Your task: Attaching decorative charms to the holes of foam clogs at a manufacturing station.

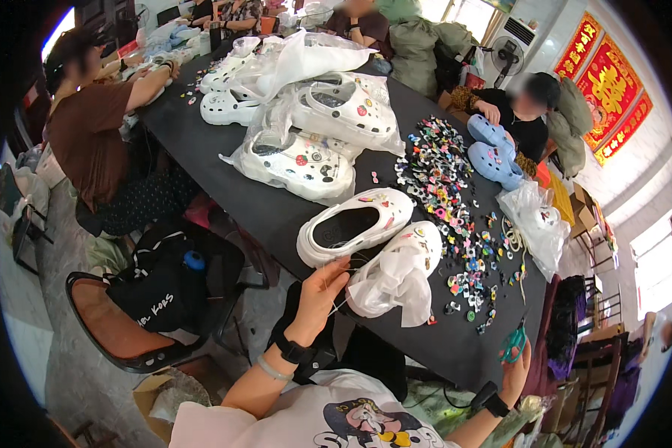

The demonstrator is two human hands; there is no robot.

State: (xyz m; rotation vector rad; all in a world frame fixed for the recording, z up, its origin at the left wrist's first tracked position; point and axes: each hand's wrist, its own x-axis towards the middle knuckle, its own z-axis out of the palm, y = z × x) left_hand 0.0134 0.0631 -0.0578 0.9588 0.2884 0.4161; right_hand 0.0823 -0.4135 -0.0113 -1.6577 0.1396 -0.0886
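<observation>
A pair of white clogs with colourful charms lies on the black table before me. The left clog (358, 224) is bare and shows its dark insole; crumpled white tissue paper (399, 285) sticks out of the right clog (421, 245). At the heel of the left clog, my left hand (324, 290) is closed with thumb and fingers pinching a thin pale string (337, 305), which runs loosely near both heels. My right hand (517, 369), off the table's near right corner, is wrapped round small teal-handled scissors (515, 342), apart from the clogs.
Loose charms (437, 175) spread in a heap to the right. Bagged white clogs (299, 168) pile up farther off. Blue clogs (494, 153) and a plastic bag (537, 224) lie at the right edge. Co-workers sit around the table. A chair (119, 328) holding a black bag stands left.
</observation>
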